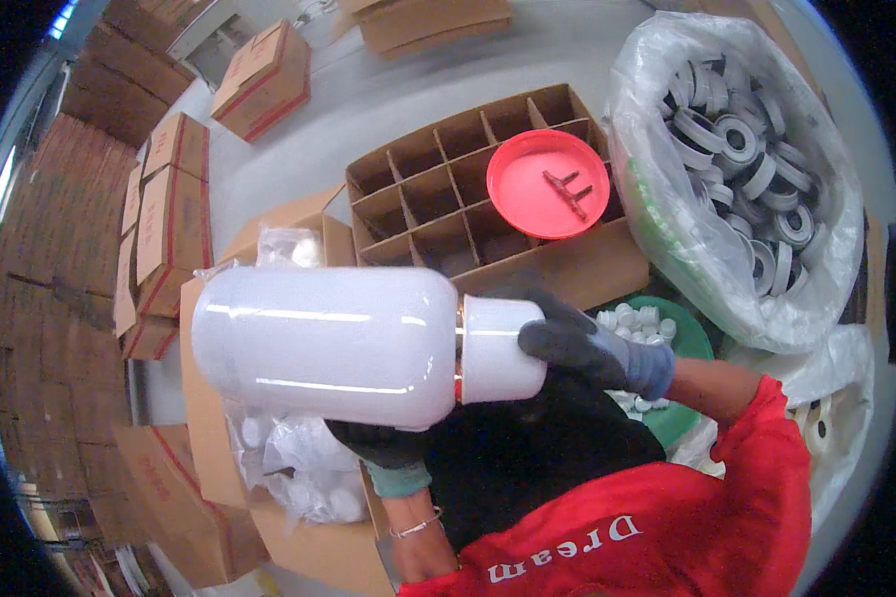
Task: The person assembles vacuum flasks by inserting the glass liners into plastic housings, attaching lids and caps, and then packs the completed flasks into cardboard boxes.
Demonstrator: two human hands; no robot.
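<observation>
White bottle [324, 343]: cap [504, 350] on, seating apparently unfinished; right hand [585, 348], fingers holding cap; left hand [376, 444], fingers hidden, cannot tell.

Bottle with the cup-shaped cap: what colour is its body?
The bottle has a plain, glossy white body, seen in the head view.

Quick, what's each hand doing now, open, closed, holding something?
Left hand: beneath the white bottle, apparently supporting it; fingers hidden, can't tell if closed.
Right hand: closed on the white cup at the bottle's neck.
</observation>
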